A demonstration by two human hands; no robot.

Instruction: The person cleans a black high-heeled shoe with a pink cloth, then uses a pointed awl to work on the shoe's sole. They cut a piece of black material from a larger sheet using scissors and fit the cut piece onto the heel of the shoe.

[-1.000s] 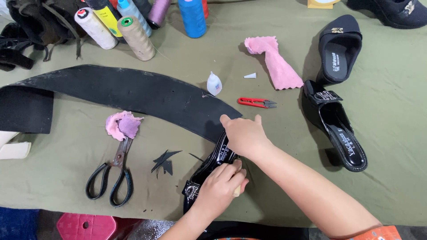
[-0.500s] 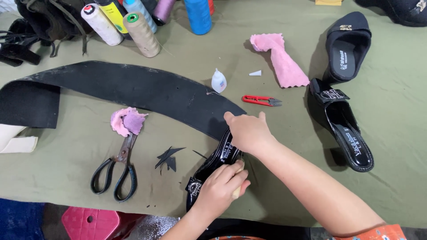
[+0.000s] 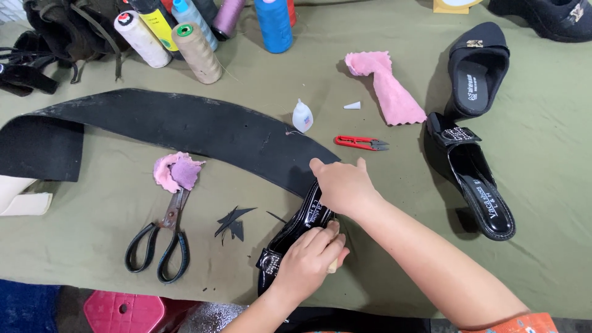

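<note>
Head view, olive-green work table (image 3: 542,185). Your left hand (image 3: 308,262) is closed around the front of one glossy black heeled shoe (image 3: 295,237), which lies on the table at the near edge, its toe with a studded buckle pointing toward you. A pale object shows between that hand's fingers; what it is cannot be told. Your right hand (image 3: 344,185) rests palm down on the heel end of the same shoe, fingers together and extended, pressing rather than clasping. The two hands sit close together, one at each end of the shoe.

Footwear counted: four items in all. Besides the held shoe, a second glossy black heeled shoe (image 3: 472,179) lies at right, a black fabric slipper (image 3: 476,68) lies just beyond it, and part of another dark shoe (image 3: 552,15) shows at the far right corner.

One long curved strip of black material (image 3: 166,126) arcs across the table, its right end touching the held shoe. One pair of black-handled scissors (image 3: 161,237) lies left of your hands, blades under one crumpled pink scrap (image 3: 177,171). One larger pink cloth (image 3: 385,89) lies farther off. One red thread snip (image 3: 361,143) and one small glue bottle (image 3: 302,116) lie beyond your right hand. At least six thread cones (image 3: 197,52) stand at the far edge. Several black offcuts (image 3: 233,222) lie near the scissors.
</note>
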